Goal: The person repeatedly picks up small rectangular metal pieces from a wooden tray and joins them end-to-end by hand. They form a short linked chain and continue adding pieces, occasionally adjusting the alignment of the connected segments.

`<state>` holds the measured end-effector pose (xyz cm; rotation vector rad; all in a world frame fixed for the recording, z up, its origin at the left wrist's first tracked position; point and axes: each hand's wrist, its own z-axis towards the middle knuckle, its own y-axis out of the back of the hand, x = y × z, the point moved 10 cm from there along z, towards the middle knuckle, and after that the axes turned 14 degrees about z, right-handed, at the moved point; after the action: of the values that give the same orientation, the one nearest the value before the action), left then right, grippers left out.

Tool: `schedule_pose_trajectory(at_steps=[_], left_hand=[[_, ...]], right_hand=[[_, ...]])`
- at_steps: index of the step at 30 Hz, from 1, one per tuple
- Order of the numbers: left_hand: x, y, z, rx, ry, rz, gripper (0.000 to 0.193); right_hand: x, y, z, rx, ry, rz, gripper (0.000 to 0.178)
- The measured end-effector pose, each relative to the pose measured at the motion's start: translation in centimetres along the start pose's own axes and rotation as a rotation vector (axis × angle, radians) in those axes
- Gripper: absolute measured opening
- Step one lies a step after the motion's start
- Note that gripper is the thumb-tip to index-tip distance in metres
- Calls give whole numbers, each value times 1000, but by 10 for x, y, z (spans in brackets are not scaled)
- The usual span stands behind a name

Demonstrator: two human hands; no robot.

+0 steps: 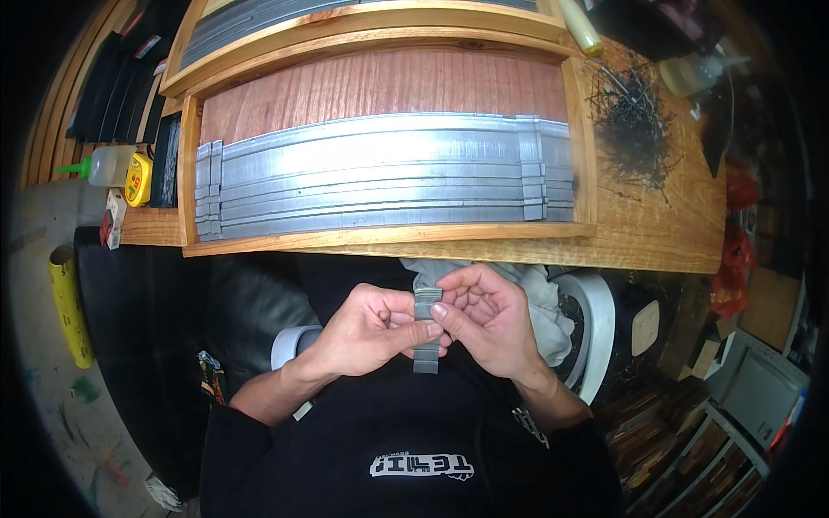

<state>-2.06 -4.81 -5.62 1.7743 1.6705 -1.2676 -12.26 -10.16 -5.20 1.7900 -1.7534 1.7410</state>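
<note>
Close to my chest, below the table edge, both hands pinch a narrow grey banded strip [426,359], which looks like short metal pieces lined up in a row. My left hand [367,332] grips it from the left, thumb across its middle. On the other side, my right hand [492,321] has its thumb pressed on the upper part. Fingers partly hide the strip. Beyond them, a shallow wooden tray [389,239] holds long silver metal strips [371,164] laid side by side. Short grey pieces [532,186] run in columns across both ends of these strips.
Another wooden tray [363,28] sits behind. A yellow tape measure [138,180] and green-tipped bottle [110,164] stand at left. On the right lie a tangled heap of thin dark pieces [629,125] and a squeeze bottle [691,76]. A white chair armrest [598,332] is beside me.
</note>
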Motion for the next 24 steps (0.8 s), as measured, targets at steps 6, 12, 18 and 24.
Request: schedule_pose_trajectory(at_steps=[6,12,18,24], left_hand=[[1,-1,0,-3,-12,-31,21],[3,-1,-1,25,20,-61,20],[6,-1,0,39,49,-81,21],[7,-1,0,38,-28,-15,19]], right_hand=[[-2,1,-1,11,-1,10,24],[-1,1,0,24,32,-20,26],[-3,1,0,16,7,18,27],[-6,-3,-1,32,-40,0,25]])
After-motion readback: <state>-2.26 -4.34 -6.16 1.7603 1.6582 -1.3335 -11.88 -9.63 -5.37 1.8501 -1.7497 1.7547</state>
